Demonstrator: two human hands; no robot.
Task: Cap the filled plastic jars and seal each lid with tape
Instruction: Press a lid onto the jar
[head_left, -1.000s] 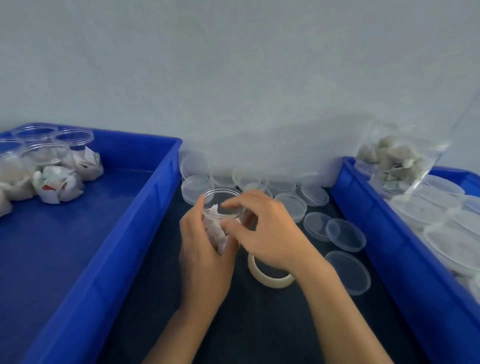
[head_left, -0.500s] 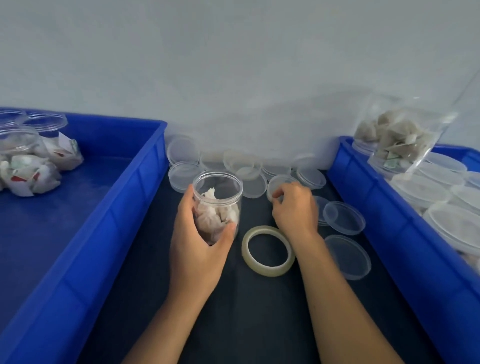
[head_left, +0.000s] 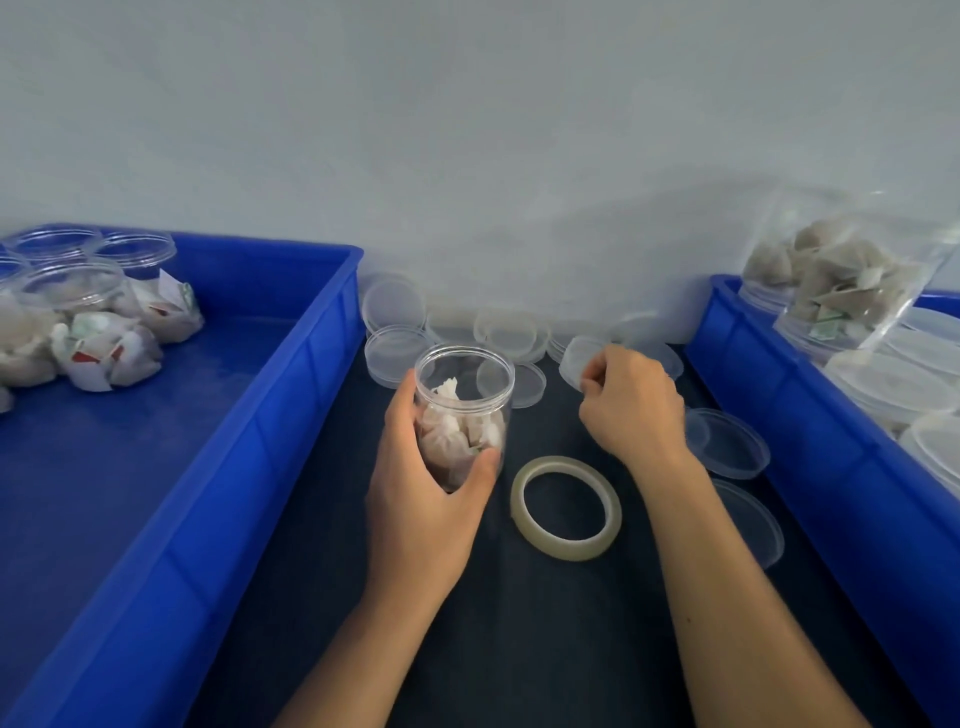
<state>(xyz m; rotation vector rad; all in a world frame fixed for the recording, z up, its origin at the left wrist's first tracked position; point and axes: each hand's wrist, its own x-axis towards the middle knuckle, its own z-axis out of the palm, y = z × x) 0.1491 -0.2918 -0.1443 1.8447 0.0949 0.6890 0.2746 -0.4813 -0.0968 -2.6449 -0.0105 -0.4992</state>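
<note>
The left hand (head_left: 423, 499) grips an open jar (head_left: 462, 410) that stands upright on the dark mat (head_left: 519, 649); the thumb lies across the jar's near side, low down, and the fingers curl round its far left side; the jar has no lid on it and is stuffed with pale sachets. Right of the jar, close beside it but not touching, a tape roll (head_left: 566, 506) lies flat on the mat. Beyond the roll and to the right of the jar, the right hand (head_left: 631, 405) pinches a clear lid (head_left: 579, 358) by its near edge, fingers curled and thumb against them; the lid tilts up off the mat, apart from the jar. Behind the jar, along the foot of the grey wall (head_left: 467, 130), loose lids (head_left: 395, 332) lie scattered and overlapping, some leaning on the wall; two more lids (head_left: 727, 441) lie flat to the right of the right hand, one nearer than the other. Left of the jar a left bin (head_left: 260, 415) runs alongside the mat; in its far corner stand capped jars (head_left: 78, 306) full of sachets, well apart from the open jar. Right of the jar, past the lids, a right bin (head_left: 810, 441) holds more jars (head_left: 893, 384) with lids on; a clear bag (head_left: 841, 280) of sachets leans over its far end. Both forearms reach in from the near edge of the mat.
</note>
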